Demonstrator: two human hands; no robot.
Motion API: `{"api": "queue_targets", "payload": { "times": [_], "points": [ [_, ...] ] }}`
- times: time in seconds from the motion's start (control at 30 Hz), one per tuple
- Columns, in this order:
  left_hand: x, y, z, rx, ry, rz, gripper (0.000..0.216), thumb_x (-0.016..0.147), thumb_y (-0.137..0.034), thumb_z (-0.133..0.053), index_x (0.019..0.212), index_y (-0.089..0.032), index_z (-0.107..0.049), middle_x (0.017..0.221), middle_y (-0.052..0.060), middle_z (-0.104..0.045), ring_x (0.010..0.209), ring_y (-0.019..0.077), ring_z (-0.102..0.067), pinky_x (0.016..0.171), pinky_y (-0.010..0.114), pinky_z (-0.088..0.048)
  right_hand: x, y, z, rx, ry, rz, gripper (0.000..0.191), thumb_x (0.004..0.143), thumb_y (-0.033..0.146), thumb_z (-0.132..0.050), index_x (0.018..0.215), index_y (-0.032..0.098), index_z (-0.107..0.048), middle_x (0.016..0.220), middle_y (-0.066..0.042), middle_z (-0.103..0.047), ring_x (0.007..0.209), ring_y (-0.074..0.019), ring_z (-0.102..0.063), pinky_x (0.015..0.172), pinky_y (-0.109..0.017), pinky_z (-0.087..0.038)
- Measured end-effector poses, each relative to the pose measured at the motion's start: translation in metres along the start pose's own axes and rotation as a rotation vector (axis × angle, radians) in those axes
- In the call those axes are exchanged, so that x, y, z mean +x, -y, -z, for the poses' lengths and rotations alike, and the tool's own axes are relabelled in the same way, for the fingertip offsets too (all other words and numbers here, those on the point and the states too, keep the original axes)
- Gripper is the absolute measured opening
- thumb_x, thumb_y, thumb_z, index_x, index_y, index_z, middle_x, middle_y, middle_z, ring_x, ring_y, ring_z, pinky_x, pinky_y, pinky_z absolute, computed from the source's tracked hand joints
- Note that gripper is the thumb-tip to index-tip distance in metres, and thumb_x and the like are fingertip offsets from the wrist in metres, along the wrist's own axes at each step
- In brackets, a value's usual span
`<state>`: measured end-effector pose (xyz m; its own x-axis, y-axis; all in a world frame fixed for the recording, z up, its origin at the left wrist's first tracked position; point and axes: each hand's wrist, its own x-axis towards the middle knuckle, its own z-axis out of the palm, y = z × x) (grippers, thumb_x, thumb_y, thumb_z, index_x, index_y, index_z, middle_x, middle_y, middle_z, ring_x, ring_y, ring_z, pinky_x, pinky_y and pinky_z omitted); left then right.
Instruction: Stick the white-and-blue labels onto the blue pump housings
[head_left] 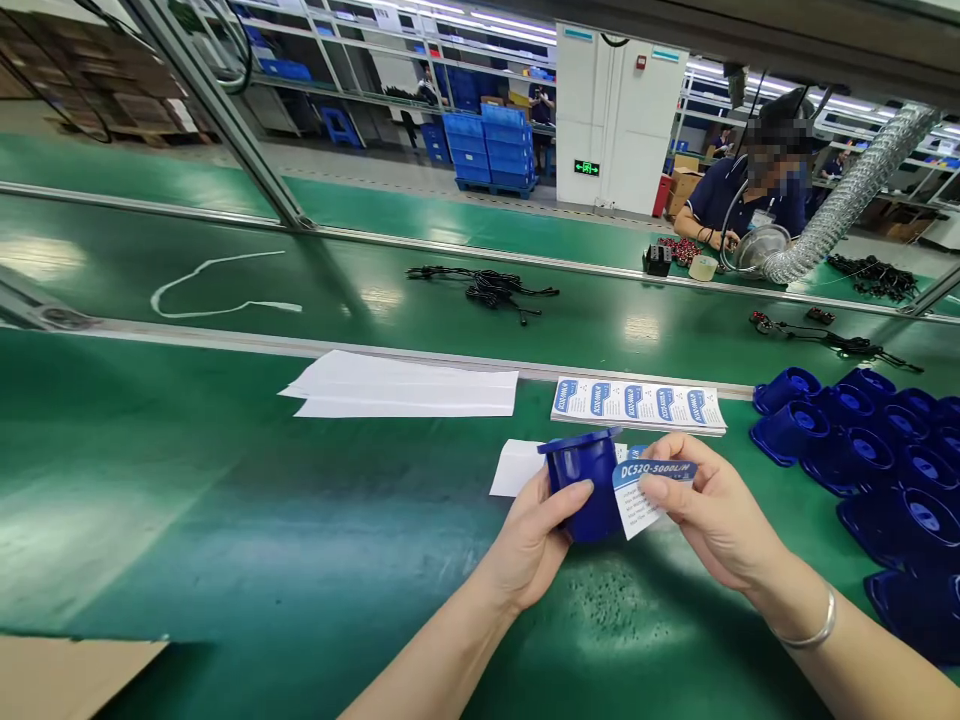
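My left hand (534,535) is wrapped round a dark blue plastic housing (589,485) with a flange at its top, held tilted above the green bench. Between the thumb and fingers of my right hand (705,510) is a blue-and-white label (637,500) printed "DC520-5000L/H". The label's left edge is against or very close to the housing's side; I cannot tell whether it sticks there. Behind the housing lies a sheet (514,468), mostly white, partly hidden by it. A stack of label sheets (637,403) lies just beyond my hands.
Many similar blue housings (855,450) crowd the right side. White paper strips (412,385) lie beyond, left of the label stack. Black cables (487,285) rest on the green surface past the metal rail. Cardboard (67,675) juts in at lower left. A person (750,190) works across the bench.
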<state>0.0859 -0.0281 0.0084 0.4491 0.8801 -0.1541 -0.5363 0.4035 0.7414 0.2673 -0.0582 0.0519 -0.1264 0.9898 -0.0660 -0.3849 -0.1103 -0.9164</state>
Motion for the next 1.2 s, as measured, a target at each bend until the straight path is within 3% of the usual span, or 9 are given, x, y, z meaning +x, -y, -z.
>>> {"api": "queue_targets", "payload": {
  "times": [0.2, 0.33, 0.5, 0.73, 0.97, 1.2],
  "points": [
    [-0.003, -0.004, -0.007, 0.019, -0.001, -0.055, 0.061, 0.082, -0.034, -0.077, 0.139, -0.024, -0.057, 0.140, 0.008, -0.063, 0.135, 0.0333, -0.052, 0.113, 0.044, -0.042, -0.001, -0.008, -0.003, 0.014, 0.029, 0.004, 0.032, 0.079, 0.032, -0.087, 0.089, 0.023, -0.057, 0.081, 0.004, -0.062, 0.070, -0.0098, -0.058, 0.065, -0.020, -0.051],
    [-0.004, -0.004, -0.007, 0.038, -0.015, -0.058, 0.064, 0.081, -0.033, -0.079, 0.140, -0.025, -0.055, 0.142, 0.007, -0.061, 0.137, 0.0331, -0.050, 0.113, 0.043, -0.042, 0.000, -0.008, 0.000, 0.030, -0.061, 0.022, 0.041, 0.071, 0.025, -0.092, 0.093, 0.024, -0.058, 0.084, 0.004, -0.066, 0.075, -0.0103, -0.060, 0.071, -0.020, -0.052],
    [-0.006, -0.003, -0.006, 0.062, -0.067, -0.025, 0.061, 0.085, -0.038, -0.075, 0.141, -0.025, -0.054, 0.145, 0.008, -0.059, 0.138, 0.0344, -0.048, 0.110, 0.045, -0.045, 0.001, 0.001, 0.003, 0.022, -0.123, 0.094, 0.035, 0.076, 0.027, -0.090, 0.102, 0.024, -0.066, 0.089, 0.002, -0.069, 0.081, -0.0119, -0.061, 0.078, -0.023, -0.052],
    [-0.009, 0.002, -0.011, 0.092, -0.087, -0.025, 0.067, 0.088, -0.040, -0.072, 0.148, -0.026, -0.045, 0.149, 0.007, -0.055, 0.140, 0.0332, -0.044, 0.112, 0.045, -0.043, 0.000, -0.018, -0.001, 0.001, -0.077, -0.031, 0.029, 0.074, 0.028, -0.091, 0.089, 0.020, -0.067, 0.086, 0.001, -0.068, 0.080, -0.0121, -0.060, 0.078, -0.023, -0.049],
    [-0.009, 0.007, -0.014, 0.091, -0.101, -0.062, 0.077, 0.087, -0.037, -0.073, 0.154, -0.025, -0.037, 0.154, 0.007, -0.050, 0.143, 0.0312, -0.042, 0.116, 0.039, -0.040, 0.002, -0.028, -0.004, 0.028, -0.138, -0.039, 0.032, 0.073, 0.027, -0.092, 0.091, 0.020, -0.066, 0.081, 0.004, -0.067, 0.075, -0.0093, -0.057, 0.074, -0.020, -0.047],
    [-0.009, 0.009, -0.013, 0.081, -0.127, -0.026, 0.080, 0.085, -0.039, -0.074, 0.154, -0.023, -0.037, 0.152, 0.009, -0.051, 0.141, 0.0337, -0.044, 0.114, 0.041, -0.043, 0.001, -0.029, -0.008, 0.062, -0.154, -0.038, 0.031, 0.071, 0.027, -0.093, 0.087, 0.020, -0.067, 0.081, 0.003, -0.069, 0.074, -0.0101, -0.060, 0.073, -0.020, -0.048]
  ]
}}
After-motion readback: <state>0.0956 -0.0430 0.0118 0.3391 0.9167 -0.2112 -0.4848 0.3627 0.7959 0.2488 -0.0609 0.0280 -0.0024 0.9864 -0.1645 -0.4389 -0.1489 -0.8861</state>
